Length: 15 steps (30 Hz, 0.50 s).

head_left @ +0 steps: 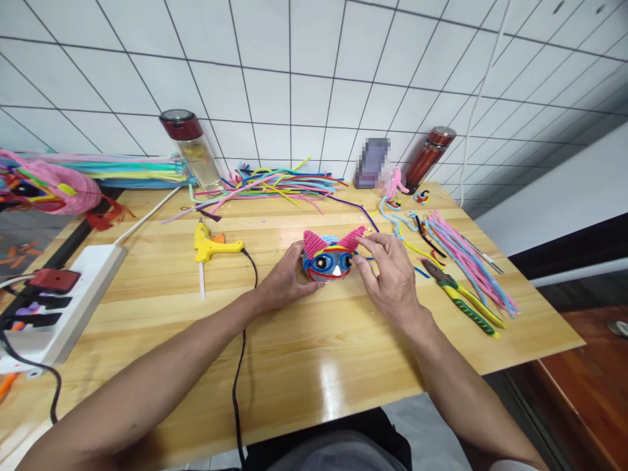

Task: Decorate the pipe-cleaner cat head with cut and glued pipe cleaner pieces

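Note:
A small animal head made of pipe cleaners (326,250) is at the middle of the table, with pink pointed ears, blue-ringed eyes and a red mouth line. My left hand (284,278) wraps round its left side, thumb at the lower edge. At the right ear, my right hand (390,275) has its thumb and forefinger curled in close to the pink tip and the right eye; whether a small piece lies between these fingertips is hidden. To the left lies a yellow hot glue gun (216,246) with a white glue stick out of its back.
Loose pipe cleaners (269,183) lie along the wall beside a glass bottle (196,154). On the right are pliers (461,297), pink and blue pipe cleaners (466,258), a red flask (429,160) and a blurred phone (373,163). A power strip (83,301) sits left; the glue gun's cord (238,366) crosses the table.

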Each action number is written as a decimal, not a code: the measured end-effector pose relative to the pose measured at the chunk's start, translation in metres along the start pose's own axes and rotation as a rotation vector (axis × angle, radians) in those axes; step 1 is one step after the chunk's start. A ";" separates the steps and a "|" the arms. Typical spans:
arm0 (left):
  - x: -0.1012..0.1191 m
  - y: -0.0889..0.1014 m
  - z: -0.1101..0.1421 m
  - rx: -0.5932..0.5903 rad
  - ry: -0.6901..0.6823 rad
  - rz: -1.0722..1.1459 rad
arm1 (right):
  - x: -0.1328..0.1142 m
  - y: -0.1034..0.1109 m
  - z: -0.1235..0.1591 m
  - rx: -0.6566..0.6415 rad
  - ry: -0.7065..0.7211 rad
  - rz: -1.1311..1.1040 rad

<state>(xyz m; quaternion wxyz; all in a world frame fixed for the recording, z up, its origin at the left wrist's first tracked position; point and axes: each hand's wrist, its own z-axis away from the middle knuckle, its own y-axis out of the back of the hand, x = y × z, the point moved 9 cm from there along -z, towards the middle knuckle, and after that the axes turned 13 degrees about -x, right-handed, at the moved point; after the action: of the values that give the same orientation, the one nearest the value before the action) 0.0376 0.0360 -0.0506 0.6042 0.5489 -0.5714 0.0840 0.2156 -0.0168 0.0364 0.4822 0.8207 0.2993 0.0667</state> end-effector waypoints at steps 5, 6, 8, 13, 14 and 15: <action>0.000 0.000 0.000 0.000 0.015 0.009 | 0.022 0.005 0.003 0.017 -0.074 -0.060; -0.001 0.000 0.000 -0.002 0.019 0.010 | 0.024 0.002 0.003 0.007 -0.078 -0.068; -0.003 -0.001 0.001 -0.002 0.026 0.008 | 0.027 -0.003 0.003 -0.013 -0.074 -0.079; -0.010 -0.002 0.002 -0.013 0.066 -0.005 | 0.031 -0.015 0.003 -0.044 -0.072 -0.093; -0.010 -0.002 0.002 -0.010 0.067 -0.007 | 0.031 -0.017 0.003 -0.053 -0.066 -0.097; -0.011 -0.002 0.002 -0.003 0.066 -0.009 | 0.030 -0.018 0.002 -0.062 -0.060 -0.100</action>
<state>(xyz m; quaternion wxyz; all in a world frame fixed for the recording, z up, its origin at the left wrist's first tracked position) 0.0343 0.0394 -0.0606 0.6239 0.5477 -0.5487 0.0985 0.2333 0.0050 0.0144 0.5189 0.7910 0.3231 0.0273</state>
